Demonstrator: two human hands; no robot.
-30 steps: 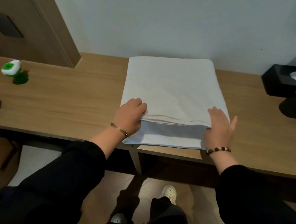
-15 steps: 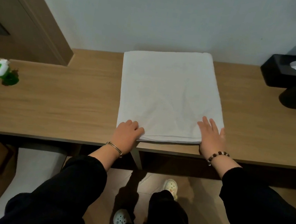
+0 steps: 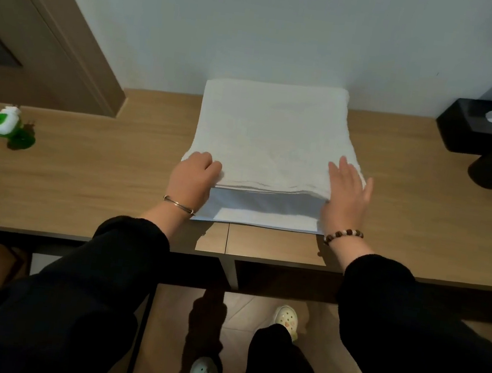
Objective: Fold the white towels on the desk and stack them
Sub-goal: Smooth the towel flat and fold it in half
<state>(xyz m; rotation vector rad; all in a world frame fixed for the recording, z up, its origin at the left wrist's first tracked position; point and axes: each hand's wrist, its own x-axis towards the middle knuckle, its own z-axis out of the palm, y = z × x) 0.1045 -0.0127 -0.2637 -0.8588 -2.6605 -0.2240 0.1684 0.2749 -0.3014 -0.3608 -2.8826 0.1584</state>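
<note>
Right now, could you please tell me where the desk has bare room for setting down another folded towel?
Bare wood lies between the green bottle and the white towel, and between the towel and the dark cup. The right far corner is crowded by that cup and the black box.

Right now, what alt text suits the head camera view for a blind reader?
A white towel lies folded on a desk; the left hand grips its top layer's near edge, the right hand rests flat on it. A green bottle stands far left.
</note>
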